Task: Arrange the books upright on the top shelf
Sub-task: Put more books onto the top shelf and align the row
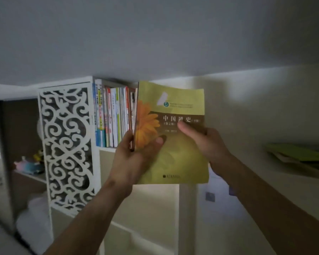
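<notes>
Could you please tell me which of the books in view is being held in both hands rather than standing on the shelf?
The yellow-green book with the orange flower cover; the left hand and right hand grip it, while the other books stand upright in the row.

Dim room: grey ceiling [155, 34], pale wall [256, 107], white fretwork panel [66, 144] on shelving.

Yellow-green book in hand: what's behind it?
Behind the yellow-green book, held by the left hand and right hand, part of the upright book row shows at left. The row's right end and the shelf space there are covered.
</notes>
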Motion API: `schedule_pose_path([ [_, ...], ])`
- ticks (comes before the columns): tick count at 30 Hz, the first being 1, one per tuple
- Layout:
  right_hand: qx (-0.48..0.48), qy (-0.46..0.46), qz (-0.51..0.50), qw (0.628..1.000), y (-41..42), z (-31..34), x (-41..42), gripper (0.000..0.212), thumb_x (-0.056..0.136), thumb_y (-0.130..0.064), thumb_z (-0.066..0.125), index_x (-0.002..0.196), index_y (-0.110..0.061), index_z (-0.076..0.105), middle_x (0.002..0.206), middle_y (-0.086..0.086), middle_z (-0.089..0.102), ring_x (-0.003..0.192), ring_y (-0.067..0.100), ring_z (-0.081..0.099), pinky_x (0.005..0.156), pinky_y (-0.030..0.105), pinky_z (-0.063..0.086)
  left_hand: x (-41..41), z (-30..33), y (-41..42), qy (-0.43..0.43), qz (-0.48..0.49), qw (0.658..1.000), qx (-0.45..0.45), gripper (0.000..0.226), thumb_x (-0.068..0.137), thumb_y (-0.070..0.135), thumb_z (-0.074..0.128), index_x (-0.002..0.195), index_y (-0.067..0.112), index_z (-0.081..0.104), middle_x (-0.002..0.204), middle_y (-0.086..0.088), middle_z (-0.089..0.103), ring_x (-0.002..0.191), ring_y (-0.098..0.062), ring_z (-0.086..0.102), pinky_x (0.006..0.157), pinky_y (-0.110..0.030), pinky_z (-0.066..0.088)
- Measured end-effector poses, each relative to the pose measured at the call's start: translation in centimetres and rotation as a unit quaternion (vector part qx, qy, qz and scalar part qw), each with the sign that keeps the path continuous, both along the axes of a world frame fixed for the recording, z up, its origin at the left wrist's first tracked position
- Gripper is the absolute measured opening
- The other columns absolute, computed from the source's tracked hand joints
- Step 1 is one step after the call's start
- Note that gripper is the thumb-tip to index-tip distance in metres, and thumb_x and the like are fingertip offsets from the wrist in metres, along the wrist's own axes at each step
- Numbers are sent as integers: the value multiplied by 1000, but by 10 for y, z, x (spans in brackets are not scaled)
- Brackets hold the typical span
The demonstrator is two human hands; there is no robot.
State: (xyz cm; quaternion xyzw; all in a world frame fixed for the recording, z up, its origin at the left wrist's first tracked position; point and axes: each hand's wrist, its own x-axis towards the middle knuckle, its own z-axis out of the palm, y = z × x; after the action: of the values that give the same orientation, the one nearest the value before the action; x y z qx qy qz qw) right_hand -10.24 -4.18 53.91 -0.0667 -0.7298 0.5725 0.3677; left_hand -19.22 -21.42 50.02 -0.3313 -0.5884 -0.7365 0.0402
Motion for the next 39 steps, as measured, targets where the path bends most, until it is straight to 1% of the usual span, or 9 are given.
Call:
schedule_pose_path([
  [5, 244, -10, -300, 922, 24, -10, -54, 74, 73, -73, 72, 129, -29, 51, 119, -3, 61, 111, 20, 60, 93, 42, 53, -31, -16, -19, 68, 229, 971, 14, 46, 73, 56, 85, 107, 37, 60, 91, 21, 72, 81, -6, 71, 62, -22, 57],
  [9, 332, -72, -448, 827, 42, -21, -94, 128, 52, -81, 77, 150, -16, 26, 145, 20, 39, 131, 40, 42, 104, 56, 44, -57, -22, -44, 59, 307, 949, 28, 44, 74, 52, 87, 96, 32, 55, 82, 10, 70, 78, -20, 68, 75, -51, 60],
  [13, 351, -150, -459, 802, 34, -12, -145, 154, 51, -85, 74, 159, -14, -9, 156, 33, 12, 138, 52, 30, 110, 64, 33, -76, -16, -55, 56, 320, 945, 30, 46, 69, 62, 83, 94, 37, 54, 82, 7, 69, 78, -25, 69, 76, -56, 60],
  [18, 366, -178, -477, 779, 27, -13, -179, 164, 45, -82, 80, 158, -18, -21, 157, 33, 5, 143, 56, 20, 110, 69, 30, -86, -19, -45, 83, 330, 940, 20, 45, 74, 59, 80, 94, 29, 53, 78, 7, 68, 72, -19, 67, 68, -48, 59],
  [25, 372, -134, -517, 759, 36, -24, -193, 159, 48, -75, 83, 161, -16, -12, 163, 33, 1, 148, 55, 8, 111, 73, 19, -101, -19, -18, 114, 345, 932, 19, 43, 78, 54, 82, 95, 26, 54, 73, 10, 65, 66, -5, 60, 57, -28, 44],
  [29, 358, -137, -525, 760, 34, -20, -195, 153, 51, -73, 83, 162, -16, -6, 158, 32, 12, 138, 52, 28, 103, 65, 39, -107, -21, -6, 129, 335, 933, 13, 48, 78, 61, 78, 104, 30, 53, 85, 26, 66, 75, 3, 63, 56, -28, 48],
  [31, 364, -127, -523, 760, 39, -19, -188, 149, 51, -69, 84, 163, -18, 0, 152, 30, 23, 128, 49, 38, 97, 60, 44, -106, -21, -1, 147, 331, 932, 5, 50, 80, 65, 74, 107, 28, 54, 84, 18, 69, 71, -4, 65, 57, -29, 50],
  [35, 360, -75, -540, 757, 58, -20, -160, 136, 57, -67, 79, 163, -20, 7, 145, 27, 32, 117, 46, 43, 93, 55, 42, -104, -15, 11, 163, 319, 934, -12, 53, 81, 59, 74, 121, 30, 53, 102, 8, 72, 78, -8, 66, 62, -26, 52],
  [39, 331, -25, -574, 749, 79, -16, -126, 125, 63, -69, 67, 162, -20, 11, 142, 29, 35, 110, 43, 44, 87, 50, 38, -95, -3, 31, 174, 308, 935, 4, 56, 82, 60, 72, 127, 36, 49, 111, 18, 65, 86, 1, 61, 66, -18, 46],
])
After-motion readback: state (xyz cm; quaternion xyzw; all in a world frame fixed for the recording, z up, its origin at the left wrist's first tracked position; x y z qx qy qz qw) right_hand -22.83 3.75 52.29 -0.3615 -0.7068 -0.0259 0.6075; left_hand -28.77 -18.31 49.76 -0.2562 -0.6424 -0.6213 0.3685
